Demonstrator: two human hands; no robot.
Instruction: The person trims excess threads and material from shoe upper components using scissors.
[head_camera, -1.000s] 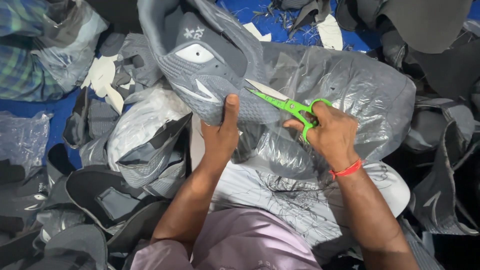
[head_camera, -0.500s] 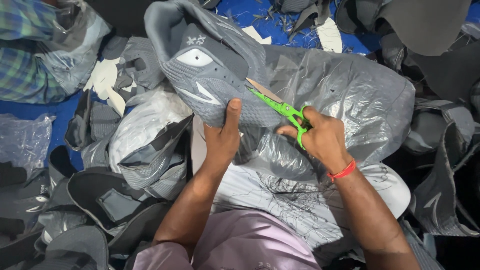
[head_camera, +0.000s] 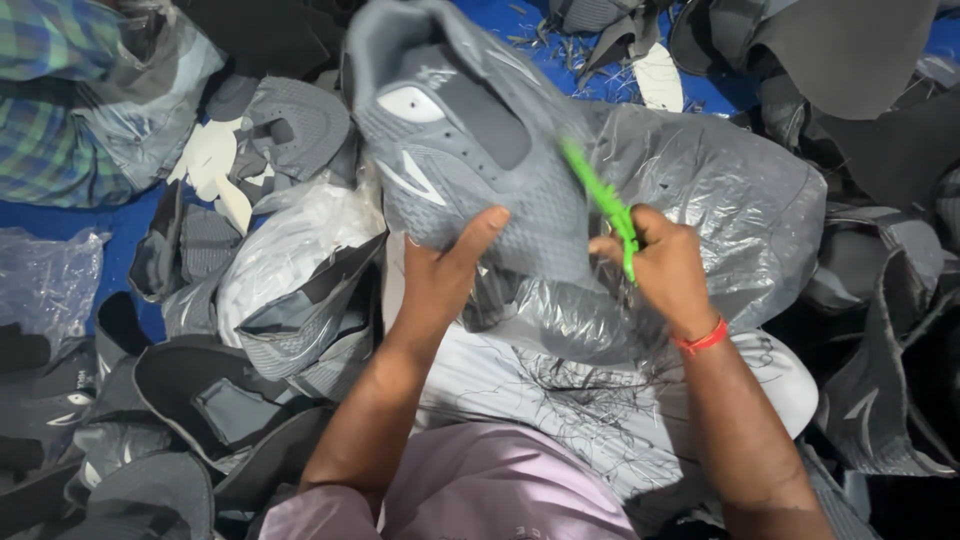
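Note:
My left hand (head_camera: 445, 275) grips the lower edge of a grey mesh shoe upper (head_camera: 470, 150), thumb on top, holding it up in front of me. My right hand (head_camera: 665, 265) is closed around the handles of green scissors (head_camera: 605, 205), whose blades lie against the right edge of the upper. The blades are blurred by motion. A red band sits on my right wrist. Under both hands lies a clear plastic bag of grey uppers (head_camera: 700, 190).
Piles of grey shoe uppers (head_camera: 250, 400) and plastic bags (head_camera: 45, 280) surround me on a blue sheet (head_camera: 120, 230). A person in a plaid garment (head_camera: 50, 100) sits at the top left. Loose cut threads lie on a white bag (head_camera: 560, 400) over my lap.
The shoe upper has been tilted and lifted higher. My right hand has slid the scissors up along its right edge, with the blades closing.

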